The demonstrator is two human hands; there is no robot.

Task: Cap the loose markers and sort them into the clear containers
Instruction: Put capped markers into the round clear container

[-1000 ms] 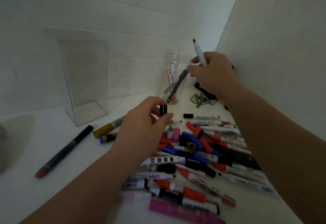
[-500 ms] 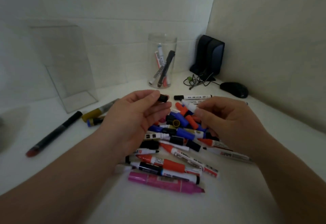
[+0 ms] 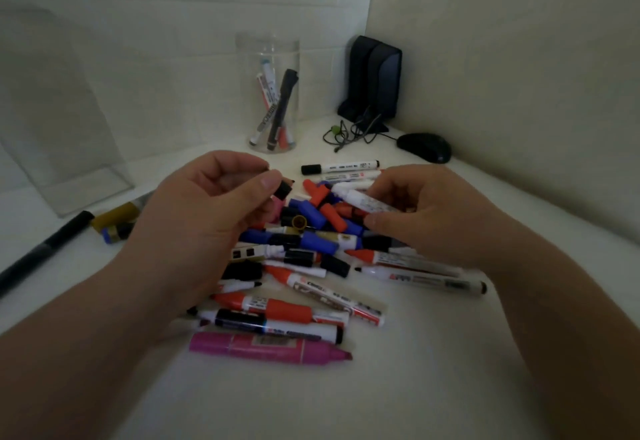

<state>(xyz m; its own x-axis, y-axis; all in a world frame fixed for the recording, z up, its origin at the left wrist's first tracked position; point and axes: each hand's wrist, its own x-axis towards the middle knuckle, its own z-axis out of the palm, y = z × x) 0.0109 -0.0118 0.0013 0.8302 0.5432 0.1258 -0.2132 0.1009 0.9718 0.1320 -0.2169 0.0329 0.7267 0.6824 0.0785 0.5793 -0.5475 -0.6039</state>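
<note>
Hands hover above the marker pile (image 3: pixel 311 231) on the counter (image 3: pixel 381 387): the left hand (image 3: pixel 207 211) pinches a black cap (image 3: pixel 283 191) between thumb and fingers (image 3: pixel 239 162), while the right hand (image 3: pixel 433 211) grips a white marker (image 3: pixel 363 200) lying crosswise, its free end pointing left toward the cap, just apart.

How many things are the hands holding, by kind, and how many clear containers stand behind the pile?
Black cap, pinched in the left hand: 1
White marker, held in the right hand: 1
Clear containers, a round jar and a box: 2
Total: 4
</note>
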